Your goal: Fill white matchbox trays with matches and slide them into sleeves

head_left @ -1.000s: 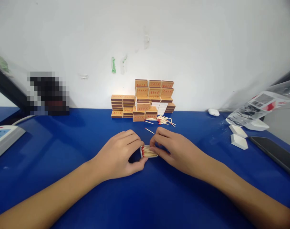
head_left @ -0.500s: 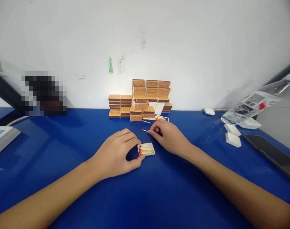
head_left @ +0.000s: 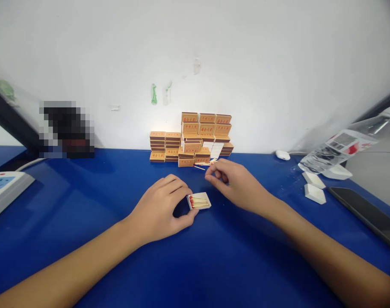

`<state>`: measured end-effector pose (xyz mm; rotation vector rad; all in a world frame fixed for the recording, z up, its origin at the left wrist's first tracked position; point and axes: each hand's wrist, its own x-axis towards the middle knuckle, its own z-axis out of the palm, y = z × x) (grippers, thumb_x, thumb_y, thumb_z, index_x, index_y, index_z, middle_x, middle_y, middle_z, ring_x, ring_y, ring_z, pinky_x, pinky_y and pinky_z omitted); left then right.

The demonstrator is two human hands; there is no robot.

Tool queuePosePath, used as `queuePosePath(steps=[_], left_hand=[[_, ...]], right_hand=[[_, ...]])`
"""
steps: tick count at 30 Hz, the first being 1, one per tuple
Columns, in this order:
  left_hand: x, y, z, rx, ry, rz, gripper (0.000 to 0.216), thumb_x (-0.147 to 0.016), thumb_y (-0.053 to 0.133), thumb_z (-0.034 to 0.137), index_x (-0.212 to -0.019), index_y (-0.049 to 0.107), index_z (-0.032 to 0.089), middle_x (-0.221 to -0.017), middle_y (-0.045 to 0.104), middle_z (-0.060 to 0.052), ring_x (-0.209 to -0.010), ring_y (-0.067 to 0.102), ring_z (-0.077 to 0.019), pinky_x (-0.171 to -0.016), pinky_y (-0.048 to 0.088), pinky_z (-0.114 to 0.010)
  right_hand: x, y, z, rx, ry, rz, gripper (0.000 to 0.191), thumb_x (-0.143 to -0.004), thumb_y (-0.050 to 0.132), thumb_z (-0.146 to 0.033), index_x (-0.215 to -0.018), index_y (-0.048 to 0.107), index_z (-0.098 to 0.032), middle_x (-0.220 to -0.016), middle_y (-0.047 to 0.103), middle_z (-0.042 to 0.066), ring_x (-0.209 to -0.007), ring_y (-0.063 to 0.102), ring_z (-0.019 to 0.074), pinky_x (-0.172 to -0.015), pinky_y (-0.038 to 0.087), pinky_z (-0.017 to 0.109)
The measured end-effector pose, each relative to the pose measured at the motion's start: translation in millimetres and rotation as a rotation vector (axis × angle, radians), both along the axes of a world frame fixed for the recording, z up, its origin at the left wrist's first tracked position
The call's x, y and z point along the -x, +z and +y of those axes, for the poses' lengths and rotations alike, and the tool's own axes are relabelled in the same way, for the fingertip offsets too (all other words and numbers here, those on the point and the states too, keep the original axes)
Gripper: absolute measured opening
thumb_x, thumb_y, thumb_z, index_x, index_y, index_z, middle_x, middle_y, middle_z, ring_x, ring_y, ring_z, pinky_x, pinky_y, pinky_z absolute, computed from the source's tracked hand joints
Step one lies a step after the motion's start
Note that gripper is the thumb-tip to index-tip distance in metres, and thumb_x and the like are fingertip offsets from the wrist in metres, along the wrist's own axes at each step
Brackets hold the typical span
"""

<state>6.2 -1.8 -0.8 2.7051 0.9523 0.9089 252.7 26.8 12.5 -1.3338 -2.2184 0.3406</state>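
Note:
My left hand [head_left: 164,209] holds a small white matchbox tray [head_left: 209,201] between thumb and forefinger, on the blue tabletop. Red-tipped matches [head_left: 199,202] lie in it, heads towards my left hand. Beyond the tray and to its right, my right hand [head_left: 235,182] has thumb and forefinger pinched together. Whether anything is between those fingertips cannot be made out. Behind the right hand lies a loose pile of matches [head_left: 211,162], partly hidden by its knuckles. A single match [head_left: 199,168] rests at the pile's near edge.
Stacked matchboxes [head_left: 206,129] stand against the white wall. On the right are a tilted plastic bottle [head_left: 334,145], white blocks [head_left: 314,193], a dark phone [head_left: 364,216] and a white earphone case [head_left: 282,155]. A power strip [head_left: 13,190] sits at the left edge.
The match that stuck out from my right fingertips is no longer visible there. My left hand stays on the tray. The whole view has shifted slightly.

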Motion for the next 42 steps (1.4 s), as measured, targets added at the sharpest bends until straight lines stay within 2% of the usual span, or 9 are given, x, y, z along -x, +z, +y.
queuePosePath(steps=[4,10,13,17,21,24,28,34,42], left_hand=[[-0.4,-1.2,-0.7,0.016,-0.006,-0.002,0.017,-0.092,0.070,0.029,-0.104,0.070,0.017,-0.100,0.072,-0.008,-0.098,0.063,-0.0248,-0.091,0.056,-0.043],[0.4,-3.9,0.9,0.032,0.008,0.005,0.017,-0.091,0.072,0.030,-0.104,0.072,0.018,-0.101,0.072,-0.007,-0.100,0.064,-0.0257,-0.092,0.055,-0.044],[0.6,-3.8,1.7,0.037,0.036,0.018,0.017,-0.092,0.071,0.031,-0.103,0.073,0.018,-0.101,0.073,-0.007,-0.100,0.064,-0.0266,-0.090,0.055,-0.045],[1.3,-4.9,2.4,0.053,0.075,0.009,0.016,-0.092,0.071,0.032,-0.102,0.073,0.019,-0.103,0.073,-0.006,-0.100,0.064,-0.0265,-0.091,0.055,-0.046],[1.8,-5.5,1.9,0.063,0.069,0.016,0.017,-0.092,0.071,0.031,-0.104,0.073,0.020,-0.104,0.073,-0.007,-0.102,0.064,-0.0270,-0.091,0.054,-0.046],[1.4,-4.8,1.8,0.045,0.064,-0.010,0.017,-0.092,0.071,0.031,-0.105,0.073,0.020,-0.106,0.073,-0.007,-0.103,0.064,-0.0268,-0.092,0.054,-0.046],[0.3,-5.0,2.0,0.059,0.062,-0.017,0.016,-0.091,0.072,0.031,-0.104,0.073,0.021,-0.105,0.073,-0.006,-0.102,0.064,-0.0264,-0.091,0.054,-0.046],[-0.3,-6.3,1.0,0.089,0.072,-0.045,0.019,-0.092,0.073,0.035,-0.105,0.074,0.021,-0.109,0.074,-0.007,-0.104,0.065,-0.0266,-0.092,0.054,-0.047],[2.2,-8.3,2.3,0.094,0.064,-0.011,0.021,-0.093,0.072,0.034,-0.108,0.074,0.021,-0.110,0.073,-0.007,-0.106,0.064,-0.0266,-0.094,0.054,-0.047]], right_hand=[[0.4,-4.5,32.8,0.002,-0.123,-0.061,0.009,-0.094,0.069,-0.028,-0.096,0.069,-0.019,-0.088,0.068,0.004,-0.076,0.059,0.0183,-0.070,0.042,0.031],[3.2,-8.6,54.6,0.070,-0.118,-0.216,0.010,-0.094,0.066,-0.020,-0.084,0.067,-0.018,-0.091,0.068,0.007,-0.077,0.060,0.0186,-0.069,0.040,0.031],[-4.3,-1.6,43.1,0.088,-0.050,-0.204,0.011,-0.096,0.062,-0.017,-0.086,0.066,-0.018,-0.092,0.066,0.006,-0.077,0.059,0.0180,-0.070,0.041,0.030],[-10.2,9.2,10.0,0.097,0.084,-0.129,0.013,-0.102,0.056,-0.021,-0.093,0.065,-0.020,-0.093,0.065,0.005,-0.080,0.058,0.0179,-0.072,0.043,0.030],[1.0,10.4,-19.5,0.115,0.160,-0.148,0.010,-0.103,0.058,-0.024,-0.097,0.065,-0.020,-0.094,0.064,0.004,-0.081,0.059,0.0177,-0.073,0.043,0.030],[8.7,11.6,-26.0,0.061,0.172,-0.146,0.009,-0.102,0.057,-0.021,-0.100,0.066,-0.020,-0.095,0.064,0.005,-0.082,0.059,0.0177,-0.075,0.043,0.030],[-1.2,17.3,-11.3,-0.019,0.118,-0.103,0.011,-0.101,0.057,-0.025,-0.096,0.066,-0.020,-0.092,0.064,0.005,-0.081,0.058,0.0182,-0.074,0.043,0.031],[-33.5,9.1,34.1,0.001,-0.116,-0.146,0.017,-0.096,0.058,-0.030,-0.090,0.069,-0.020,-0.081,0.065,0.004,-0.069,0.055,0.0184,-0.066,0.038,0.031],[-44.7,-4.4,52.6,-0.058,-0.029,-0.231,0.025,-0.093,0.064,-0.033,-0.111,0.074,-0.020,-0.096,0.067,0.010,-0.092,0.059,0.0259,-0.081,0.044,0.036]])
